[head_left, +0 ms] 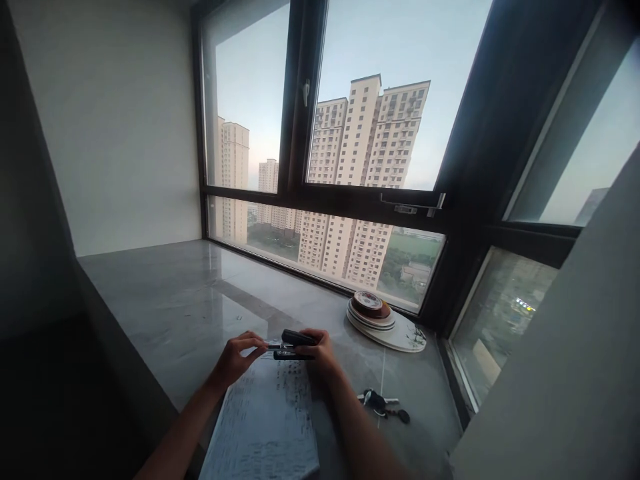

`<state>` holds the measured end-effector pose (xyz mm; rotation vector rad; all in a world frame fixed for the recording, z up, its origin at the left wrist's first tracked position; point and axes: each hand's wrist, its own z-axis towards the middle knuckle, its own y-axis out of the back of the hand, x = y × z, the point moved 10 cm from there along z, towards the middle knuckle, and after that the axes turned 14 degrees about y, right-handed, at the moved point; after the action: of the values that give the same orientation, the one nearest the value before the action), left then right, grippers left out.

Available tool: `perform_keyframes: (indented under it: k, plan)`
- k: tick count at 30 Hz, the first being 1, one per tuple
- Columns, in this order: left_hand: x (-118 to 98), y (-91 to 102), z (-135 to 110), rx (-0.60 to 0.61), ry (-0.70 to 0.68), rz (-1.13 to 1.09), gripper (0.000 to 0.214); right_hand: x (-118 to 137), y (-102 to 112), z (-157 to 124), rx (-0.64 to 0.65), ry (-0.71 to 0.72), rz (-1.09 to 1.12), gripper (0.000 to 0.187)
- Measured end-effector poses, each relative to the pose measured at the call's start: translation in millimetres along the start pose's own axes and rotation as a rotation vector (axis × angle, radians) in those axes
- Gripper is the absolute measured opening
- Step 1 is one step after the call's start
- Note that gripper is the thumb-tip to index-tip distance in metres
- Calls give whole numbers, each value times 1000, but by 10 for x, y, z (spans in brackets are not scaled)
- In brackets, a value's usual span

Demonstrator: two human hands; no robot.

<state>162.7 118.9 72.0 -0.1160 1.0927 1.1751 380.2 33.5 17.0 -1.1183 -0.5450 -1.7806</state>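
Observation:
My right hand [317,348] is wrapped around the right end of a black stapler [296,338]. The stapler's upper arm and lower base are spread apart, with a thin metal part showing between them. Fingers of my left hand [244,353] are pinched at the left end of that thin metal part; its exact form is too small to tell. Below both hands lie sheets of paper [267,420] covered in writing, on the grey stone sill.
To the right on the sill [165,300] lies a bunch of keys [383,403]. A stack of round plates or coasters [370,312] sits on a pale oval board [413,339] near the window. Dark window frames [360,200] stand behind, and the sill's front edge drops at left.

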Motion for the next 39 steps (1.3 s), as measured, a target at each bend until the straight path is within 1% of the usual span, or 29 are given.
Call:
perform_keyframes:
  k: [3,5,7,9,10,11,12,14,16,18,20,21,22,24,26,27,29,31,35,37,39]
  plan:
    - [77,-55,16,83,52,-81,21,1,48,13,16,-36,52,31]
    - [103,-119,14,140,83,-105,20,37,33,-2,46,-40,48,31]
    - [89,-163,1,157,101,-102,23,82,-77,-42,133,-32,27,32]
    - [49,-184,-12,149,109,-91,45,106,-268,-105,263,-25,8,33]
    - [29,-212,-18,165,113,-78,50,105,-367,-140,325,-25,3,34]
    - [16,-241,-22,185,120,-70,51,102,-441,-166,361,-22,-1,35]
    - [8,-240,-20,181,127,-70,49,99,-485,-177,366,-14,-2,37]
    - [2,-199,-8,143,134,-77,40,103,-502,-168,320,10,1,39]
    - [14,-113,8,67,133,-77,34,109,-444,-137,246,32,5,39]
    - [54,-20,21,-22,133,-46,26,107,-295,-88,159,43,-16,38]
    - [94,41,27,-94,126,23,17,120,-9,-26,19,65,-73,40]
    - [102,42,26,-105,117,68,16,135,165,-1,-57,81,-114,41]
    - [102,16,23,-93,104,117,15,152,338,17,-125,97,-162,43]
    - [85,-95,4,-16,78,214,14,185,640,31,-223,129,-256,48]
    - [77,-205,-30,61,67,294,17,212,829,29,-263,156,-334,51]
    - [84,-244,-46,87,71,330,18,224,876,27,-265,168,-364,52]
    - [125,-279,-60,105,92,392,16,242,889,29,-241,181,-427,50]
    - [191,-262,-45,92,127,444,13,253,835,40,-192,180,-499,47]
    - [279,-124,30,11,210,507,12,289,710,60,-97,189,-638,42]
    - [237,-73,57,-44,231,517,14,317,636,67,-40,212,-746,40]
    - [131,-119,51,-79,223,468,19,347,562,65,4,229,-876,40]
